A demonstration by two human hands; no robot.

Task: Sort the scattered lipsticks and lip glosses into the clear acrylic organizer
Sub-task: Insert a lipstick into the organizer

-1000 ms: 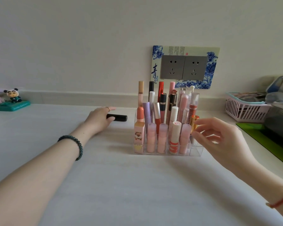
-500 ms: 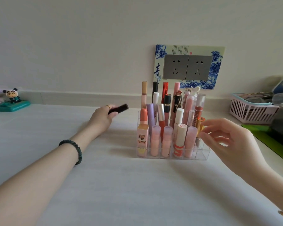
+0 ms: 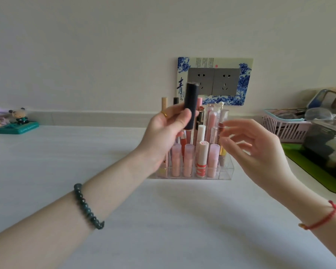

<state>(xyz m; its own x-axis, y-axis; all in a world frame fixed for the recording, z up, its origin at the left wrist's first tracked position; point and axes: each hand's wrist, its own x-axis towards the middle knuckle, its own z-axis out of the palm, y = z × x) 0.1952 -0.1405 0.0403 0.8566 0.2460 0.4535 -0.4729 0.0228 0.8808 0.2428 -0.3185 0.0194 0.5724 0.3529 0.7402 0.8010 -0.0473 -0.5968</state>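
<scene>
Black lipstick (image 3: 191,105) upright in left hand (image 3: 167,131) grip, above organizer (image 3: 226,169) full of tubes, right hand (image 3: 256,150) beside, fingers loosely spread.

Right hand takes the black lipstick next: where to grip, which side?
I'd pinch the bare upper half of the black lipstick, coming from the right. It stands nearly upright in the left hand, whose fingers cover the lower half; the open right hand is on that side.
</scene>
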